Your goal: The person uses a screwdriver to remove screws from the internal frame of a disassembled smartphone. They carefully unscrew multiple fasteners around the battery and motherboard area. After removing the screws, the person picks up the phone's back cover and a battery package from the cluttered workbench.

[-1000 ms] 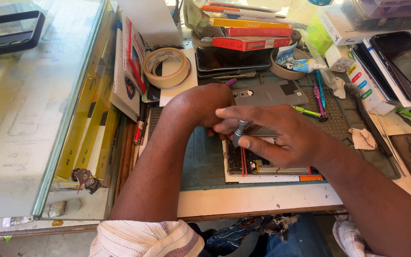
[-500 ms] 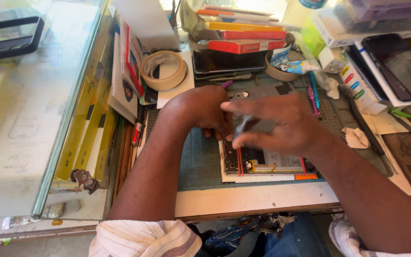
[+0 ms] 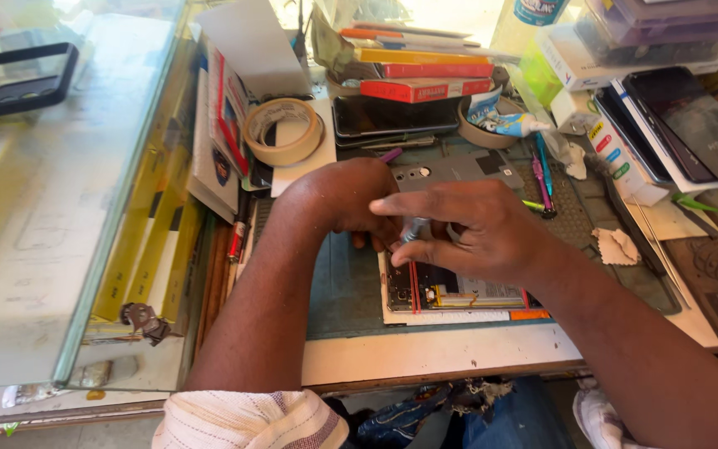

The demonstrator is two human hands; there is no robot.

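An opened phone with its circuit board and red wires showing lies on the grey-green work mat. My right hand hovers over it, fingers pinched on a small silver-tipped screwdriver held upright above the phone's top end. My left hand curls beside it at the phone's upper left corner and touches that edge; what its fingers hold is hidden. A grey phone back cover lies just behind both hands.
A masking tape roll sits at the back left. Stacked phones, coloured boxes, a glue tube and tweezers crowd the back. More phones lie at right. A glass counter stands to the left.
My right hand with the screwdriver has shifted slightly over the phone's top end, with a blurred twisting motion in between. The left hand has stayed at the phone's corner.
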